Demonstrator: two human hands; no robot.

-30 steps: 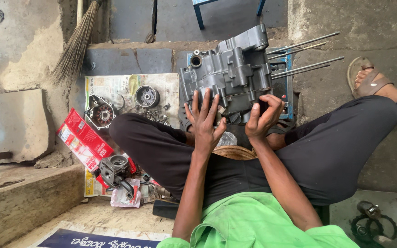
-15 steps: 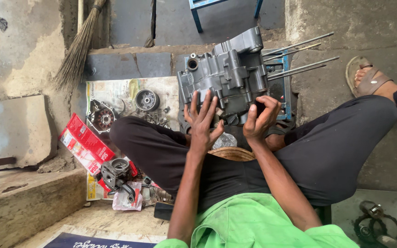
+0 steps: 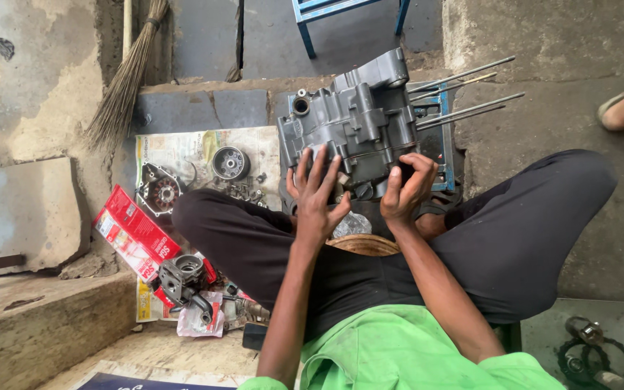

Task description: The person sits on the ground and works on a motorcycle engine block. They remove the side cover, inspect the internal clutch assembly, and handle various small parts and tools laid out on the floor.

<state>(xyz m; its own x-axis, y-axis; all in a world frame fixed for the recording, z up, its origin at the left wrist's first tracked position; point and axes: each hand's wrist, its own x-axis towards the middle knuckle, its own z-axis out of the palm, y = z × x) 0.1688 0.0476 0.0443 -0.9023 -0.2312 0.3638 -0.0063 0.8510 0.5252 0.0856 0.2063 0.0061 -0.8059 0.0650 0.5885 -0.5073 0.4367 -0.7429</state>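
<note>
Head view showed the person seated cross-legged – the left hand (image 3: 317, 196) lay flat, fingers spread, against the near face of the grey engine crankcase (image 3: 352, 123), while the right hand (image 3: 407, 189) curled its fingers round the case's near right edge. The crankcase stood on the floor just beyond the knees, long studs (image 3: 464, 94) pointing right. It looked like steadying the case; any further move would need firm grip. Farther left, a round rotor (image 3: 230, 163) lay on newspaper (image 3: 182, 148).

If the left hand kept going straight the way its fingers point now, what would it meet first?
The left hand already lies with spread fingers on the near face of the grey engine case, so it would press into that casing at once. Beyond the case lies the concrete step, though depth is hard to judge.
</note>
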